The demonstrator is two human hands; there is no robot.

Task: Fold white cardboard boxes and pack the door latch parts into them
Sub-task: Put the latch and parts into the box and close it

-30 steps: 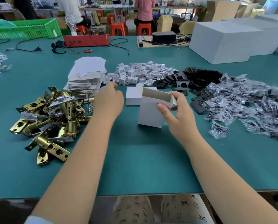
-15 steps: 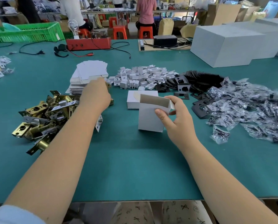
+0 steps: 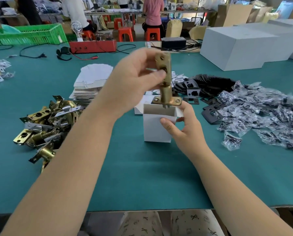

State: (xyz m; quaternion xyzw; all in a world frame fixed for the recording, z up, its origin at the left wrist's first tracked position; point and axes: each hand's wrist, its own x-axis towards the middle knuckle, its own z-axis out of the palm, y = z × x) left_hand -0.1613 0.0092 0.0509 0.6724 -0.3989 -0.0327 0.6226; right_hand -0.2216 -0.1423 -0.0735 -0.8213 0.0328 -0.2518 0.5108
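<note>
One brass latch [image 3: 165,80] hangs upright over the open white box [image 3: 156,128], faceplate down, just above the mouth. My left hand [image 3: 133,82] pinches its upper end; my right hand [image 3: 184,128] grips the box's right wall, thumb on the front. Risk, in my judgement: the faceplate may catch the rim and tip the box on the surface [image 3: 142,176]. Loose latches [image 3: 45,123] lie left.

Left hand [image 3: 135,79] raised, pinching; right hand [image 3: 184,128] gripping.
</note>
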